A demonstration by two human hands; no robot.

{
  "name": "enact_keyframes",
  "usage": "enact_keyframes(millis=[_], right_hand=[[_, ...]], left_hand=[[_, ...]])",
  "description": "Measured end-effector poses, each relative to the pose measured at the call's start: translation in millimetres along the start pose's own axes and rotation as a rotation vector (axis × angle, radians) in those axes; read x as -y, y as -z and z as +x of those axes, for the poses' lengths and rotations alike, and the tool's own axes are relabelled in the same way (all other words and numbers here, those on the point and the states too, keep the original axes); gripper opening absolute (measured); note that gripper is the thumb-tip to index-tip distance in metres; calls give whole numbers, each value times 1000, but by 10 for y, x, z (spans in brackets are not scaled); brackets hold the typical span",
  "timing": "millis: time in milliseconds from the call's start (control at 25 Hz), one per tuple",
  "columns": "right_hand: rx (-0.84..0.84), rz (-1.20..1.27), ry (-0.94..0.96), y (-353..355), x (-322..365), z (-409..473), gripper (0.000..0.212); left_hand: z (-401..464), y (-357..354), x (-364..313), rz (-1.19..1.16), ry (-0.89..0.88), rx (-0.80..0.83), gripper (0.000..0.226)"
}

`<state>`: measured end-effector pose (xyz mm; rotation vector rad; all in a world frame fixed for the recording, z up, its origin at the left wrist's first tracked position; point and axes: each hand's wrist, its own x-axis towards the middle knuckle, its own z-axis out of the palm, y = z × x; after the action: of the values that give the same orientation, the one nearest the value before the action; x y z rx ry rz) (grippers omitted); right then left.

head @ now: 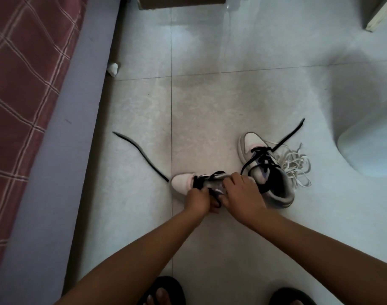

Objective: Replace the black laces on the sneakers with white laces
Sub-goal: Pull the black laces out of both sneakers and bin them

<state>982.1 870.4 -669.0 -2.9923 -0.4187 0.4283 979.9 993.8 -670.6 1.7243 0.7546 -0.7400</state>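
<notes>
Two white and grey high-top sneakers stand on the tiled floor. The near sneaker (183, 181) points left, and a loose end of its black lace (142, 154) trails far to the left. My left hand (198, 200) pinches that black lace at the eyelets. Curled over the sneaker's tongue and collar, my right hand (243, 194) grips it. The second sneaker (252, 144) stands just behind to the right, still threaded with a black lace (291, 134). A tangled bundle of white laces (297, 165) lies on the floor against its right side.
A bed with a red checked cover (23, 84) and a grey frame runs along the left. A white crumpled scrap (113, 68) lies by the frame. A brown box (181, 2) sits at the top. My sandalled feet (164, 291) are at the bottom.
</notes>
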Motion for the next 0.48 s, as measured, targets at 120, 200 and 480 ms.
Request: enact_keyframes(millis=[120, 200, 480], right_hand=[[55, 3, 89, -20, -212, 86, 34], [104, 26, 229, -34, -295, 137, 32], [-258, -145, 318, 64, -288, 167, 31]], left_hand=[[-183, -58, 160, -12, -32, 317, 20], [-191, 79, 271, 253, -137, 480, 19], [69, 403, 335, 913, -980, -368, 38]])
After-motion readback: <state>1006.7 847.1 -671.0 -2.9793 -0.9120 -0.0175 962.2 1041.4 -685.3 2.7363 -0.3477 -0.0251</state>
